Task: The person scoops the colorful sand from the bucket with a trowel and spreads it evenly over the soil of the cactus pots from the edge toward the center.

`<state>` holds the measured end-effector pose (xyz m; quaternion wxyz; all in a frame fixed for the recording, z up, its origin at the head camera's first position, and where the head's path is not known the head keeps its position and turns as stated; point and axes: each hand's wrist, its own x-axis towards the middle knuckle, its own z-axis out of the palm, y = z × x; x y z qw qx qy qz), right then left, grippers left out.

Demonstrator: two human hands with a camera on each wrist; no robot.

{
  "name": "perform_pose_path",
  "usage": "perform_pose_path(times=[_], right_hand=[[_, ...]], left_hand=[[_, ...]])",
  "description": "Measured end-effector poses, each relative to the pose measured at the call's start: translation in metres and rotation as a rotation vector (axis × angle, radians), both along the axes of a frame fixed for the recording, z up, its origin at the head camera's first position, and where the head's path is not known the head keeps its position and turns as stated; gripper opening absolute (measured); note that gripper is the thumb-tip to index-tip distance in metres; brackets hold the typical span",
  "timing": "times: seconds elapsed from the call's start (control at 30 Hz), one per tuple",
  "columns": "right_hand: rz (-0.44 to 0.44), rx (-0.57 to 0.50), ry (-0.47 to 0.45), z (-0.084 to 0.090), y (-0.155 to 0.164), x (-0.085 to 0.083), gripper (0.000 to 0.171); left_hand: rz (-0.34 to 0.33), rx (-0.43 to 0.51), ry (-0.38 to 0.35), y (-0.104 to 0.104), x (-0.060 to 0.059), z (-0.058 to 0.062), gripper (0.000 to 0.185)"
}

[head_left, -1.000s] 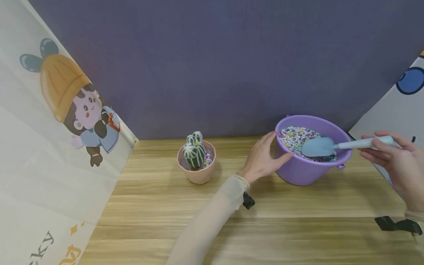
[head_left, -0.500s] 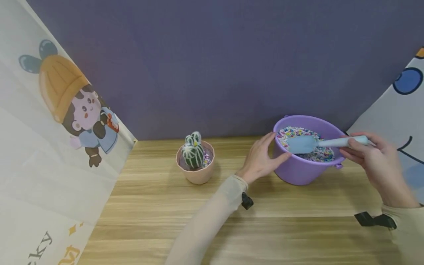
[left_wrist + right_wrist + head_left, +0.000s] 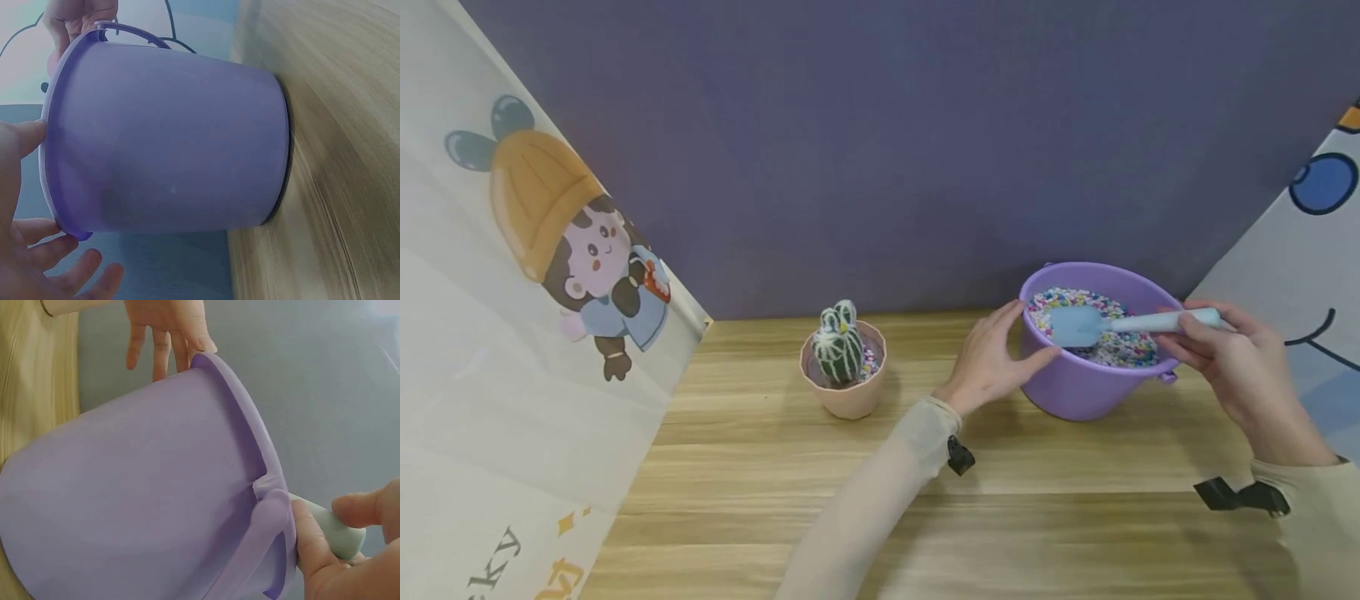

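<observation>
A purple bucket [image 3: 1093, 387] [image 3: 169, 144] [image 3: 137, 487] full of small coloured pebbles [image 3: 1116, 346] stands at the table's back right. My left hand [image 3: 992, 358] [image 3: 25, 256] rests against its left wall, fingers straight near the rim and thumb on the front. My right hand [image 3: 1232, 358] [image 3: 325, 562] grips the handle of a light blue scoop [image 3: 1078, 325] [image 3: 337, 534]. The scoop's blade lies over the pebbles in the bucket's left half. Left of the bucket, apart from both hands, a pink pot [image 3: 846, 392] holds a green striped cactus [image 3: 838, 348].
Cartoon-printed panels lean in at the left [image 3: 550, 250] and the right [image 3: 1300, 242], with a purple-grey wall behind. The wooden table [image 3: 1000, 508] stretches toward me in front of the pot and the bucket.
My right hand has moved left with the scoop, carrying the blade from the bucket's right side to its left half. The left hand and the bucket have stayed put.
</observation>
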<state>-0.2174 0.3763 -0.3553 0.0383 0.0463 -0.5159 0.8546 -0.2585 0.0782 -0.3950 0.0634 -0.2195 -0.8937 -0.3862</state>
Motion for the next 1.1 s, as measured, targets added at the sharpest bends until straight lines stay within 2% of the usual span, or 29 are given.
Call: perform_pose_path(times=[0.33, 0.57, 1.1], right_hand=[[-0.001, -0.112, 0.002, -0.006, 0.007, 0.000, 0.015], [-0.042, -0.120, -0.012, -0.008, 0.009, 0.002, 0.014], [-0.039, -0.191, -0.004, -0.003, 0.010, 0.006, 0.014]], left_hand=[[-0.007, 0.017, 0.006, 0.001, 0.001, -0.003, 0.089], [-0.008, 0.007, 0.009, 0.001, 0.000, -0.003, 0.089], [-0.011, 0.012, 0.000, -0.001, -0.003, -0.004, 0.089]])
